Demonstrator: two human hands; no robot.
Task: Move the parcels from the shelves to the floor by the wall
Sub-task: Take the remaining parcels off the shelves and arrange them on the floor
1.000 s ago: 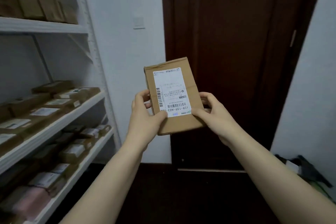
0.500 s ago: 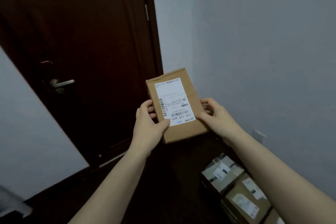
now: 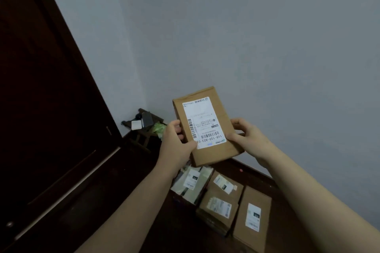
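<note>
The left hand and right hand hold a parcel labelled 159-159-A03.

A dark wooden door stands left of a small wooden rack holding something green.

The parcel at centre is brown, its white label printed with black barcode stripes and text. The wall is plain pale blue-grey, the door at left very dark brown, the floor near black. At lower right the boxes are brown with white stickers, one pack is cream, and a green object shows mid-frame.
</note>
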